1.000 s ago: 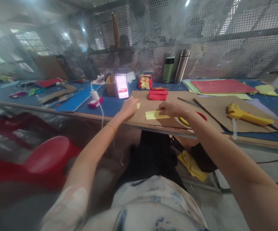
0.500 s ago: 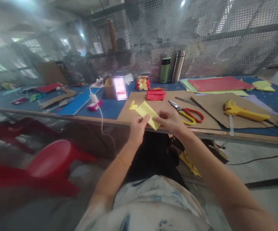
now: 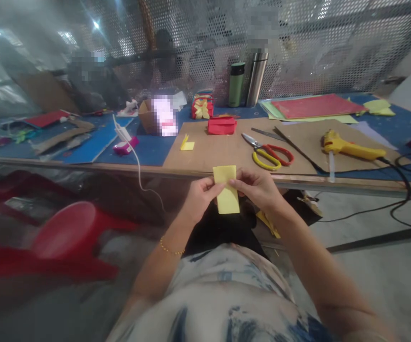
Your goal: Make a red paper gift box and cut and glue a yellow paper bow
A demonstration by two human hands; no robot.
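A yellow rectangular piece of paper is held upright in front of the table's near edge. My left hand pinches its left side, thumb on the front face. At the opposite side my right hand grips it the same way, with the other fingers behind. Just beyond, on a brown cardboard sheet, lie small folded yellow pieces and a folded red piece. Scissors with one yellow and one red handle rest to the right of them.
A yellow glue gun with its black cable lies at the right. Behind are a red-and-yellow craft piece, a green bottle, a steel flask and red sheets. A lit phone stands left; a red stool is below.
Both hands have brought the yellow paper lower and nearer to me, turning it from slanted to upright. The view has tipped down, so the table sits higher and further left.
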